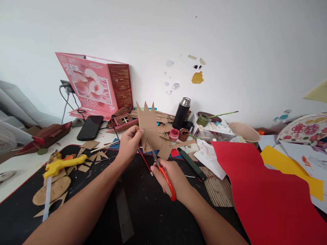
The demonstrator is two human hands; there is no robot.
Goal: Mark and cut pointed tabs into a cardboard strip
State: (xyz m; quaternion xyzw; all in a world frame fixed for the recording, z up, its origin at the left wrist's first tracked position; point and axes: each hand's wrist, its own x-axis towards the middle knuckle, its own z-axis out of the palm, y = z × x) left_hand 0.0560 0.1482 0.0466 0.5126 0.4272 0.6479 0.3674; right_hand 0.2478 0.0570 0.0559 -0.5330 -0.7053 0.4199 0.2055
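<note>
My left hand [131, 140] pinches the left edge of a brown cardboard piece [148, 120], held upright over the table. Three pointed spikes rise from its top edge, and a crease runs across its middle. In my right hand [176, 175] are scissors [167, 178] with red-orange handles, my fingers closed round the grips. Their blades point up and away from me and lie at the lower part of the cardboard. Whether the blades are biting into it I cannot tell. Below, a thin red stick [145, 161] lies between my hands.
A yellow glue gun [65, 165] and cardboard scraps lie left on the black mat [153, 221]. A phone [90, 128] and pink box [93, 85] stand behind. Paint jars [174, 134], a black thermos [182, 112] and a green utility knife [192, 165] sit ahead; red paper [270, 194] covers the right.
</note>
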